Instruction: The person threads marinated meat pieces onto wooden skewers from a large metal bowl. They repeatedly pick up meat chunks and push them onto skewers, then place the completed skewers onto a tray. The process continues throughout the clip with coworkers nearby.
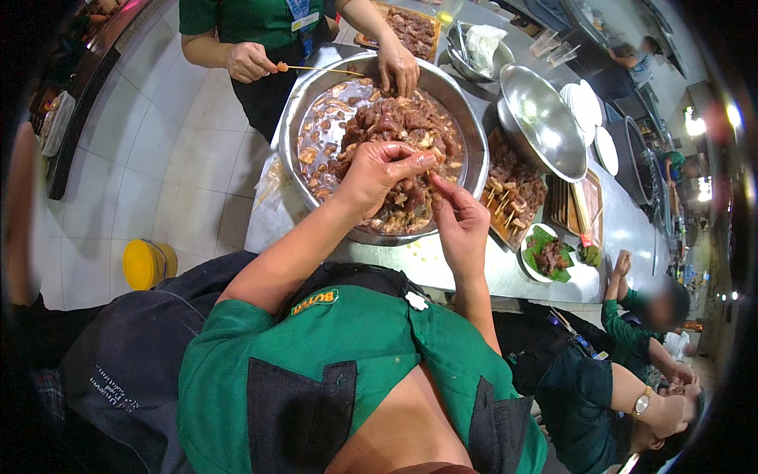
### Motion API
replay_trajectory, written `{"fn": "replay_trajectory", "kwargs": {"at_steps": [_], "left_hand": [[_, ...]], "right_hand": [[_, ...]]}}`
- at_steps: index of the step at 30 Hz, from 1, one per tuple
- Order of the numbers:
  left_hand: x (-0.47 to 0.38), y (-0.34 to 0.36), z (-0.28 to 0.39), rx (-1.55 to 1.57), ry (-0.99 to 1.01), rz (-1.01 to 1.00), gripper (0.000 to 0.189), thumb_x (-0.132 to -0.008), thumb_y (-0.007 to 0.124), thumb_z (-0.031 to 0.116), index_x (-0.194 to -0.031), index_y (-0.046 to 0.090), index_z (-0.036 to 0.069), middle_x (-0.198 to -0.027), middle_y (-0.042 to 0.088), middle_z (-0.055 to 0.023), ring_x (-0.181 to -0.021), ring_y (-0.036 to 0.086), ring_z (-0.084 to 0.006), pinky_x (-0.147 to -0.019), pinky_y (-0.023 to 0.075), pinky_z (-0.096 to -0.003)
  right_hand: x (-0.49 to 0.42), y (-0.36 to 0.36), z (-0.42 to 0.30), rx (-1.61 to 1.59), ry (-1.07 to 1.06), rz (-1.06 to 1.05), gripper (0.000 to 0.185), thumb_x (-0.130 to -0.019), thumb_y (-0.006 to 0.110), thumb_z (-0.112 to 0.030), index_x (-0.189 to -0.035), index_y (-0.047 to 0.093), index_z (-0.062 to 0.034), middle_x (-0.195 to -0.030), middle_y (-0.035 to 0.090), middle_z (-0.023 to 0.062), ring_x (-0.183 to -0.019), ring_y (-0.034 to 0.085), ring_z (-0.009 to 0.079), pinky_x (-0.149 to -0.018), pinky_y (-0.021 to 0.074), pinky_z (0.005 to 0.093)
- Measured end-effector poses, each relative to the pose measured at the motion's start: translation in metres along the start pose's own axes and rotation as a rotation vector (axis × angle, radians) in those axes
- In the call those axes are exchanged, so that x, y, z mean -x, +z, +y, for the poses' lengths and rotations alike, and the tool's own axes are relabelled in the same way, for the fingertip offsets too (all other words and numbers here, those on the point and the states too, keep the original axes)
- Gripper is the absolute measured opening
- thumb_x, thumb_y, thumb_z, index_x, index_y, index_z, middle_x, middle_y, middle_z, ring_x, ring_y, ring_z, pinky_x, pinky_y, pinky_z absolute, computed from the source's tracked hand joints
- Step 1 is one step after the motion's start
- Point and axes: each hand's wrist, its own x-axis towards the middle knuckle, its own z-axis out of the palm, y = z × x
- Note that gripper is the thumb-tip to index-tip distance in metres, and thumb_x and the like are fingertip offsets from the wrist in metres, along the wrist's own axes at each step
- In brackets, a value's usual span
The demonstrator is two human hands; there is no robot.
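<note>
A large steel basin (287, 139) holds a mound of raw marinated meat (385, 121) and pale pieces in brown liquid. Above the mound, my left hand (385, 172) pinches a small pale piece of meat (436, 155) between thumb and fingers. Just right of it and lower, my right hand (462, 216) has thumb and index finger pinched at what looks like the end of a thin skewer (430, 173), mostly hidden by the fingers. Across the basin a co-worker's hand holds a bamboo skewer (325, 70) with an orange piece on it; their other hand touches the meat.
Right of the basin lie a tray of skewered meat (512, 195), a tilted steel bowl (542, 121), stacked wooden trays (594, 207) and a leaf-lined plate (530, 275). Another meat tray (435, 44) stands beyond. A yellow bucket (145, 265) is on the floor at left. Other people stand at right.
</note>
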Motion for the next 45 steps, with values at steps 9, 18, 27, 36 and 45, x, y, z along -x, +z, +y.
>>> {"fn": "replay_trajectory", "kwargs": {"at_steps": [9,18,27,36,45], "left_hand": [[-0.028,-0.030,0.033,0.012,0.165,0.202,0.014,-0.084,0.065,0.013,-0.088,0.066,0.000,-0.075,0.062,-0.0016,-0.058,0.048,-0.0045,-0.052,0.0378,-0.0183],[-0.010,0.001,-0.018,-0.015,-0.003,0.075,0.016,-0.082,0.069,0.017,-0.079,0.066,0.002,-0.073,0.063,-0.0019,-0.062,0.053,-0.0059,-0.056,0.0408,-0.0199],[-0.006,-0.033,0.002,-1.236,0.600,0.118,0.047,-0.069,0.075,0.017,-0.113,0.061,0.010,-0.116,0.054,-0.0116,-0.106,0.053,-0.0246,-0.091,0.0427,-0.0335],[0.004,-0.047,-0.014,-1.353,0.506,0.062,0.041,-0.063,0.070,0.013,-0.101,0.055,0.009,-0.108,0.044,-0.0132,-0.105,0.047,-0.0350,-0.089,0.0411,-0.0421],[-0.038,-0.057,-0.014,-1.374,0.386,0.219,0.065,-0.069,0.070,0.029,-0.127,0.045,0.017,-0.125,0.041,-0.0119,-0.118,0.039,-0.0356,-0.099,0.0343,-0.0455]], "right_hand": [[0.000,-0.011,0.012,-0.025,0.255,-0.209,0.021,-0.092,0.046,-0.004,-0.107,0.059,0.0028,-0.086,0.060,0.0008,-0.071,0.049,0.0033,-0.064,0.0405,0.0181],[-0.019,0.015,0.033,-0.170,0.061,-0.077,0.015,-0.092,0.047,-0.008,-0.087,0.059,0.0000,-0.068,0.049,-0.0055,-0.060,0.041,0.0009,-0.051,0.0312,0.0186],[-0.030,-0.029,0.062,-0.265,0.078,0.094,0.018,-0.095,0.046,-0.013,-0.099,0.059,-0.0014,-0.071,0.049,-0.0063,-0.062,0.039,0.0015,-0.054,0.0307,0.0175],[-0.017,-0.029,0.141,-0.068,0.010,0.213,0.016,-0.095,0.044,-0.012,-0.096,0.056,-0.0005,-0.069,0.046,-0.0050,-0.060,0.040,0.0022,-0.053,0.0312,0.0183],[-0.030,-0.024,0.142,-0.022,-0.015,0.282,0.016,-0.096,0.045,-0.014,-0.090,0.053,-0.0019,-0.066,0.042,-0.0055,-0.058,0.037,0.0026,-0.051,0.0292,0.0188]]}}
